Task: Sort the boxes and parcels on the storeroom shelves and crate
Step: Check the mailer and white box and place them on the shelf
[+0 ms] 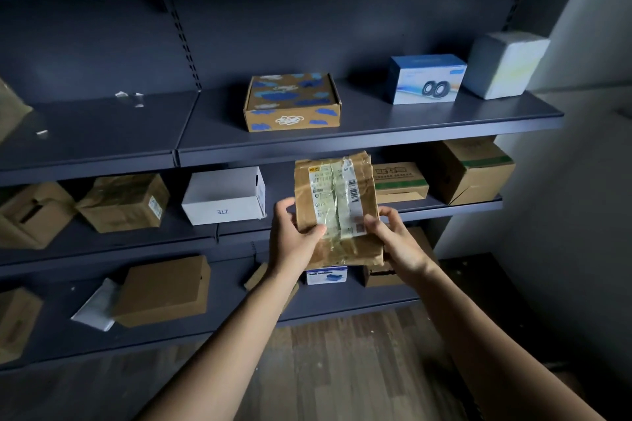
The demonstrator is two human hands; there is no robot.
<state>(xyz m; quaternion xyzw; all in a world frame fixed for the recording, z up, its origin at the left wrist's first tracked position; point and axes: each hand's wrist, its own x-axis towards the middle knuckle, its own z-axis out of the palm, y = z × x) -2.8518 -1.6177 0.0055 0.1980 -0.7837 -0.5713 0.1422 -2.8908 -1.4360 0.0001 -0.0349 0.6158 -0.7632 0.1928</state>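
I hold a flat brown cardboard parcel (337, 188) with a white shipping label and clear tape in front of the dark shelving. My left hand (290, 236) grips its lower left edge, thumb on the label face. My right hand (393, 239) grips the lower right edge, thumb on the front. The parcel stands nearly upright, level with the second shelf from the floor. On the shelf above sits a brown box with blue cloud prints (292, 102).
The upper shelf (376, 133) also carries a blue-and-white speaker box (425, 79) and a white box (506, 65). A white ZTE box (225, 196) and several brown cartons (124, 202) fill the lower shelves. Wooden floor (342, 369) lies below; a wall stands at the right.
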